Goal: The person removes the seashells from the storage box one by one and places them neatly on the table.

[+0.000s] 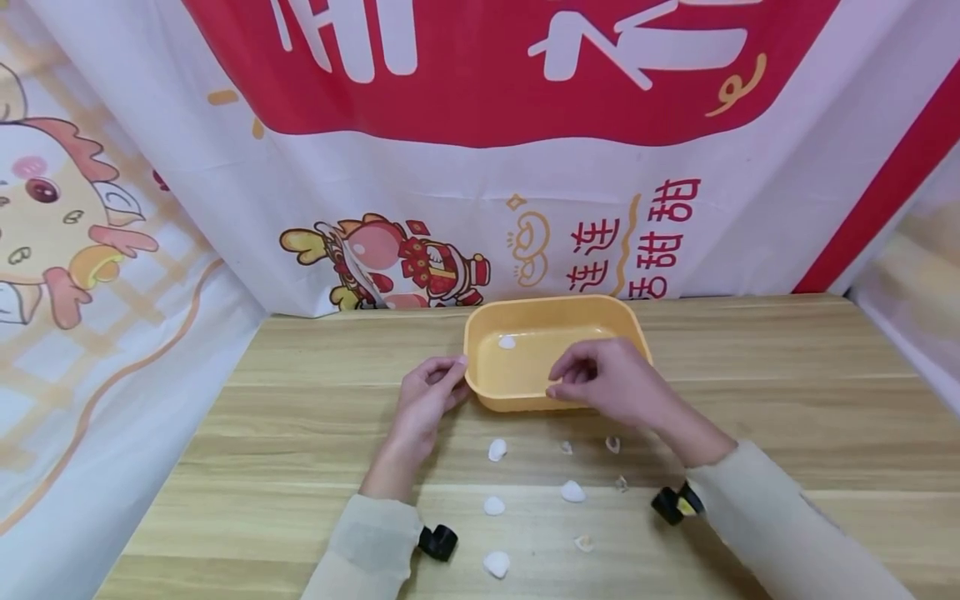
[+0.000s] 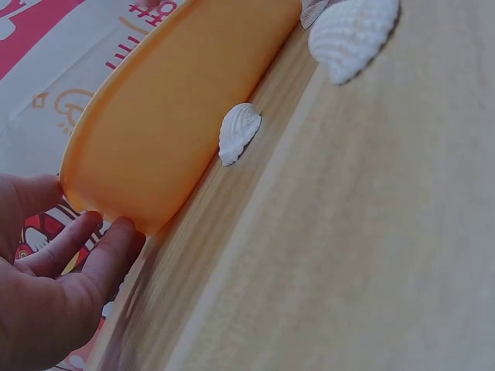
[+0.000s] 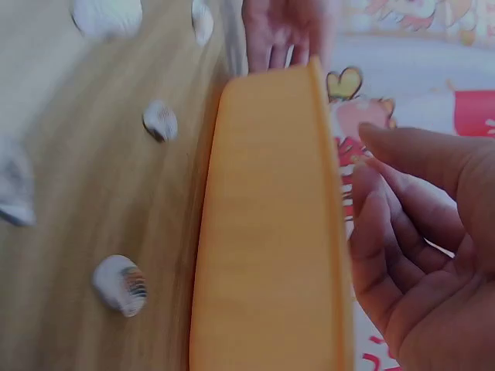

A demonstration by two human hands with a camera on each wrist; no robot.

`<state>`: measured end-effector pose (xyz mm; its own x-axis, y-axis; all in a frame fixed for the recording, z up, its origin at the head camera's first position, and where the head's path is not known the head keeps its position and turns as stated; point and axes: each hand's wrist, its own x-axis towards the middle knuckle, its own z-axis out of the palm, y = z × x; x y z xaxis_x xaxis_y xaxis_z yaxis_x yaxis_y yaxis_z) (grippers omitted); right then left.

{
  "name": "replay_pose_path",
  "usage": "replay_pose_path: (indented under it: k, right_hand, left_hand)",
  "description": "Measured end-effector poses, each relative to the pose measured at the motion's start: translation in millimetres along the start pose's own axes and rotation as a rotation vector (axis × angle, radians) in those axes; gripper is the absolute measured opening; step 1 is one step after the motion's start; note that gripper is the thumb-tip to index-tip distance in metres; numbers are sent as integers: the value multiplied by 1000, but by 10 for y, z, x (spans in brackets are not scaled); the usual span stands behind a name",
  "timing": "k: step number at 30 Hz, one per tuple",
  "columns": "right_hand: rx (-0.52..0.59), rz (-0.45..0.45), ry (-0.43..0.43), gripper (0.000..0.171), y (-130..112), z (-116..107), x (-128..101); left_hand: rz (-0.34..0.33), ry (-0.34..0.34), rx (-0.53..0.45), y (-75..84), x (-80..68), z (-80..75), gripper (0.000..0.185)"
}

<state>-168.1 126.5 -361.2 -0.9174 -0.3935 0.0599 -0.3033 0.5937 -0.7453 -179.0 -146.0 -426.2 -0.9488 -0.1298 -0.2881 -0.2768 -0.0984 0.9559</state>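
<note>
While left hand fingers touch the tub, right hand seemingly empty, shells scattered near.

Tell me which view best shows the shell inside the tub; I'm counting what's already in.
The head view: it looks into the yellow tub and shows one white shell inside. Both wrist views show only the tub's outer wall.

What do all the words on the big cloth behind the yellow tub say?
"连连" in red, running down the banner, at.
"甜甜" in red, beside it, at.
One more red character sits below, cut off by the table; it cannot be read for sure.
The big white characters on the red band are cut off at the top; unreadable.
The tub, the shells and the table carry no writing.
</note>
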Motion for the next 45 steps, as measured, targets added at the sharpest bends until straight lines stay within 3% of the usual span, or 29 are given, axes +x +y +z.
replay_pose_path:
  k: [4,10,20,25,33,45]
  right_hand:
    - [-47,32,39,12,7,31,238]
    - [-11,103,44,16,16,122,587]
    - [-1,184,40,19,75,312,960]
    - [-14,229,55,16,124,409,1080]
    - [35,324,156,18,152,557,1191]
    - [-4,370,132,19,158,613,1225]
  left_hand:
    - [-1,2,1,11,1,0,28]
    - [3,-3,4,1,16,-14,29]
    - [7,-21,8,-14,6,0,30]
    - [7,-14,5,-19,-10,5,30]
    - [0,-6,3,-6,-3,3,29]
    - [-5,3,6,-8,14,9,28]
